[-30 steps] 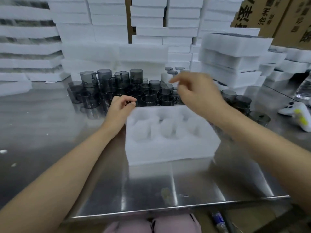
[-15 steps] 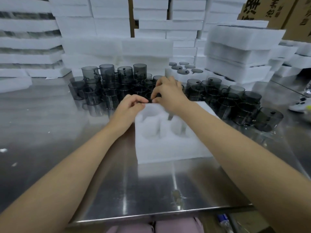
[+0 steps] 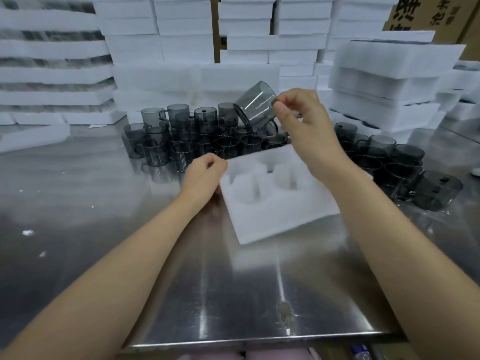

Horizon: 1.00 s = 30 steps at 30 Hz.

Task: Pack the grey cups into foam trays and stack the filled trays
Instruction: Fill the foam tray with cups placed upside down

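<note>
A white foam tray [image 3: 283, 214] with round pockets, all showing white foam, lies on the steel table in front of me, turned slightly askew. My right hand [image 3: 304, 126] pinches a grey transparent cup [image 3: 255, 105] by its edge and holds it tilted in the air above the tray's far side. My left hand [image 3: 205, 175] has curled fingers and grips the tray's left edge. Behind the tray stands a cluster of grey cups [image 3: 181, 133], several of them stacked. More grey cups [image 3: 389, 159] crowd the table to the right.
Tall piles of white foam trays [image 3: 384, 81] line the back and right of the steel table [image 3: 220, 294]. Cardboard boxes [image 3: 428, 14] stand at the top right. A foam slab [image 3: 33, 136] lies at the far left. The table's front edge is close to me.
My right hand has lifted a grey cup out of the cluster and holds it tilted above the tray. The tray has turned slightly. My left hand stays at the tray's left edge.
</note>
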Tool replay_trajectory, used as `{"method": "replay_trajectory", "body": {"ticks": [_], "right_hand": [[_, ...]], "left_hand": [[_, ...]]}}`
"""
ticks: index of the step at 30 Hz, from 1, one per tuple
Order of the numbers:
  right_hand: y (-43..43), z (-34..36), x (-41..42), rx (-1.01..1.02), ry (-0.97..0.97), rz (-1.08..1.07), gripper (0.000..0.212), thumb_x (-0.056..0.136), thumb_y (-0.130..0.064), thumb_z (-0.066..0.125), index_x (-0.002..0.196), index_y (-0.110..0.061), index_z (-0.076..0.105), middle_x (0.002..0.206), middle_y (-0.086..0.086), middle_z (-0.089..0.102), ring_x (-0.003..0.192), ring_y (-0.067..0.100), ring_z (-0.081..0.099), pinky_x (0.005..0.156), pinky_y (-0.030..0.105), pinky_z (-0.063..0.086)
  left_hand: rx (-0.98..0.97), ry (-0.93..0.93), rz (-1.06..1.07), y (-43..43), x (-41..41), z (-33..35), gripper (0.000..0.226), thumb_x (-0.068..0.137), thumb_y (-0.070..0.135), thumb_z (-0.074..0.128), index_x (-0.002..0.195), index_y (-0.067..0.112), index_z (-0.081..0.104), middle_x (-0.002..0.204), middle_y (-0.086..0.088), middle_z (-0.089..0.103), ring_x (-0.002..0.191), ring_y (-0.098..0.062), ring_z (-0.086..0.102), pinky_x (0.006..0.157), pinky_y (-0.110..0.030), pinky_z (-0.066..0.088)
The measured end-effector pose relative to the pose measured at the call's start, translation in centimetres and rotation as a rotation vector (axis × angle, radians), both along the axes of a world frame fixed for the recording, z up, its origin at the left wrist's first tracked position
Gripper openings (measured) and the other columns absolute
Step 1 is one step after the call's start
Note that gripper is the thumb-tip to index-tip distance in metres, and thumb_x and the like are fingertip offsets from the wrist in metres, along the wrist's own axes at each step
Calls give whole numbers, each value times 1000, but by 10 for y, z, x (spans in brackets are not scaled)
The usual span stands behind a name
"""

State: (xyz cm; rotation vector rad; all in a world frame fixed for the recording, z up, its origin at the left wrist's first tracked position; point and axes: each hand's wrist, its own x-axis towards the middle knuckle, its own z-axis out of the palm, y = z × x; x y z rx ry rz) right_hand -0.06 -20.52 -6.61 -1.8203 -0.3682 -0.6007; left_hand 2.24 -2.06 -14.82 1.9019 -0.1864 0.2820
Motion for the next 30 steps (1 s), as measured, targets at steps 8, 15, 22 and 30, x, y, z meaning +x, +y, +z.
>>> {"method": "replay_trajectory", "body": {"ticks": [8,15,22,30], "right_hand": [[15,-35,11,179,287,137,23,99,-15,52,94,5,62,95,19,69,79,21,68,75,30,57],[8,-39,15,273,317,217,12,86,-16,71,75,-10,71,84,8,72,73,16,65,78,27,54],[10,-38,12,236,305,166,13,77,0,73,78,-12,68,82,5,67,74,13,64,77,23,54],[12,-35,6,137,186,112,20,77,-2,75,72,-17,63,86,-18,62,74,5,63,69,11,49]], "left_hand": [[-86,0,-40,0,6,-2,16,95,21,55,83,22,66,74,4,58,52,5,52,49,-6,39],[-145,57,-55,0,6,-1,18,96,18,50,88,19,67,78,4,60,60,-4,54,53,-11,42],[-153,89,-79,1,3,1,18,97,18,50,89,19,66,89,-5,61,78,-20,55,73,-33,45],[-169,102,-119,3,3,0,18,97,17,49,99,15,67,83,-3,62,76,-19,54,77,-37,44]]}}
